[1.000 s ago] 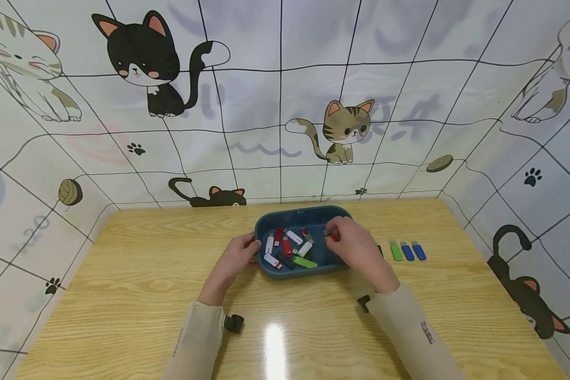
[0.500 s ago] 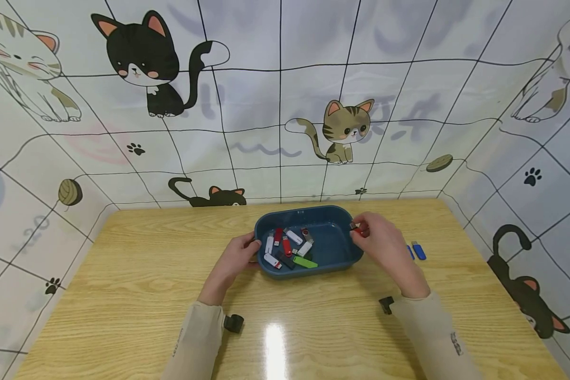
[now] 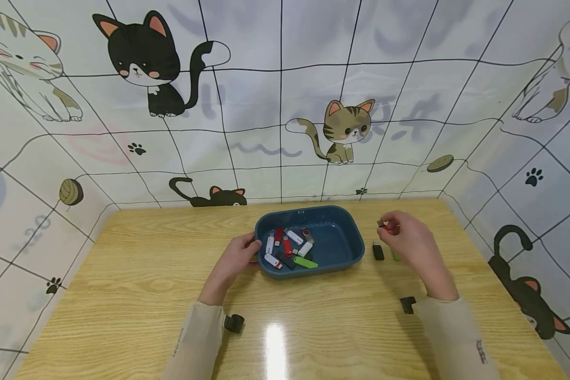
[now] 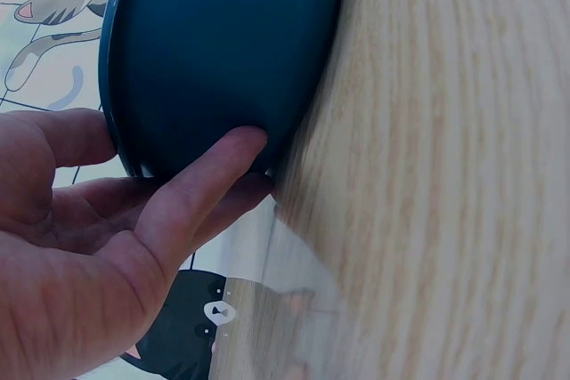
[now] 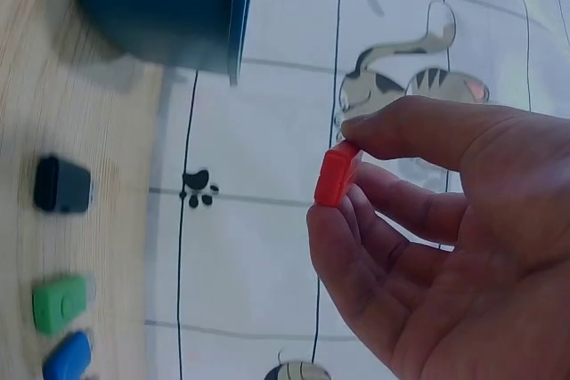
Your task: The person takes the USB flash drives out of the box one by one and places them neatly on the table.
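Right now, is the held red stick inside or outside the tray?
Outside: the right hand holds the red stick clear of the tray, past its right end.

Pale walls [image 3: 256, 31] with cartoon cats [image 3: 142, 53] and grid lines [image 3: 281, 105] border a shiny wood-grain table [image 3: 157, 253].

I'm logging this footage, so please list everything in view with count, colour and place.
table: one, light wood, foreground
tray: one, dark blue, on table
USB sticks: roughly ten, white, red, green, dark, mostly tray's left half
black stick: one, black, right of tray
green stick: one, green, beside black stick
blue stick: at least one, blue, beside green stick
red stick: one, red, raised above table
backdrop: one, whitish, cat-printed, behind table
wrist devices: two, black, at wrists
sleeves: two, beige, forearms
left hand: one, bare, gripping tray
right hand: one, bare, pinching red stick
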`<action>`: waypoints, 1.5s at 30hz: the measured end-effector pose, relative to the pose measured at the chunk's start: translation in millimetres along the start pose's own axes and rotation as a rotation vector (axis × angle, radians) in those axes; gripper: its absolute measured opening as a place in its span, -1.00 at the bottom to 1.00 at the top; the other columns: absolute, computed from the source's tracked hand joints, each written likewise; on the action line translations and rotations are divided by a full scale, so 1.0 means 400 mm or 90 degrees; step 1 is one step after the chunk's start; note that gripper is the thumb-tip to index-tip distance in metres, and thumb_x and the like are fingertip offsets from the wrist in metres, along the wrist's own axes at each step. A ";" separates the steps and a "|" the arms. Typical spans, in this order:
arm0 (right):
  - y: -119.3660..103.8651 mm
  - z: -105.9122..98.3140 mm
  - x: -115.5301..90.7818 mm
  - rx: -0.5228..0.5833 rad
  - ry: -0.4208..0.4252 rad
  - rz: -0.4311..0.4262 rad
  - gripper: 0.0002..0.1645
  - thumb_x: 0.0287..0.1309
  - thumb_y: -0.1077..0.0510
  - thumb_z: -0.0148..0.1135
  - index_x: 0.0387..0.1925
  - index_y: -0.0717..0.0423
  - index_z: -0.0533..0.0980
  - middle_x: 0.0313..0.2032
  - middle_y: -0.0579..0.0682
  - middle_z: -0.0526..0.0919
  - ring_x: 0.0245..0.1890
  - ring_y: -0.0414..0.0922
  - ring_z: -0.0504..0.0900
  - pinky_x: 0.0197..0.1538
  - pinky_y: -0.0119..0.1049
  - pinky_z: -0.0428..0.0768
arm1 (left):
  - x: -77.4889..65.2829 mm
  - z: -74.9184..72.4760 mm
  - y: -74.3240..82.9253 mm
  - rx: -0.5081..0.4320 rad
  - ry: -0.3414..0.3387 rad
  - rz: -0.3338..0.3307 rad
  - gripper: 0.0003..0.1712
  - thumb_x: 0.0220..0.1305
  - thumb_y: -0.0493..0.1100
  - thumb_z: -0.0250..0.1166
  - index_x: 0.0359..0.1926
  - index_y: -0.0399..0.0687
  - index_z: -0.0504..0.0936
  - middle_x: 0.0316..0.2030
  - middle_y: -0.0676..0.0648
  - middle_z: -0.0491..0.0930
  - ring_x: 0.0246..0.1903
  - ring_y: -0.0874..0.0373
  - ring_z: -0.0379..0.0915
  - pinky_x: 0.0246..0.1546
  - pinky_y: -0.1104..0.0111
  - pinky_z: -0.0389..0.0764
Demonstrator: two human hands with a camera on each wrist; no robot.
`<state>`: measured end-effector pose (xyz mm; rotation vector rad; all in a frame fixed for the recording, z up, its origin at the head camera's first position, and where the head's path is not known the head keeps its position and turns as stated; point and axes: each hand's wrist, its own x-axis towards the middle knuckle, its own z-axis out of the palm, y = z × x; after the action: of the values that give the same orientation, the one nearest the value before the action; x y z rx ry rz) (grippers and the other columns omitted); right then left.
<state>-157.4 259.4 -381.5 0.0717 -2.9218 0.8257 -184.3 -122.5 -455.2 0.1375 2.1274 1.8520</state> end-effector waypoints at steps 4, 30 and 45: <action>0.027 -0.013 -0.006 0.000 -0.003 0.012 -0.61 0.39 0.13 0.24 0.11 0.32 0.56 -0.13 0.20 0.65 -0.13 0.12 0.63 -0.13 0.02 0.56 | -0.001 -0.001 0.000 0.000 0.001 0.000 -0.46 0.61 -0.26 -0.01 0.50 -0.35 0.32 0.19 -0.41 0.56 0.00 -0.21 0.68 -0.07 0.06 0.75; 0.231 -0.086 -0.015 -0.026 -0.013 0.143 -0.43 0.49 0.03 0.14 0.22 0.45 0.41 -0.01 0.42 0.55 -0.02 0.35 0.51 -0.10 0.21 0.55 | -0.002 -0.001 0.005 -0.008 -0.010 0.001 -0.47 0.62 -0.26 -0.03 0.50 -0.37 0.30 0.21 -0.42 0.53 0.03 -0.21 0.65 -0.05 0.05 0.74; 0.321 -0.050 0.001 -0.016 -0.039 0.209 -0.45 0.47 0.07 0.17 0.21 0.47 0.42 -0.01 0.46 0.52 -0.08 0.30 0.49 -0.03 0.21 0.53 | -0.001 -0.003 0.002 -0.003 -0.008 0.000 -0.46 0.62 -0.25 -0.02 0.51 -0.35 0.29 0.24 -0.41 0.52 0.09 -0.23 0.62 -0.04 0.04 0.73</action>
<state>-165.5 379.1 -431.0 -0.4007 -3.0456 0.8403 -184.5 -123.7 -454.3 0.1472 2.1148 1.8517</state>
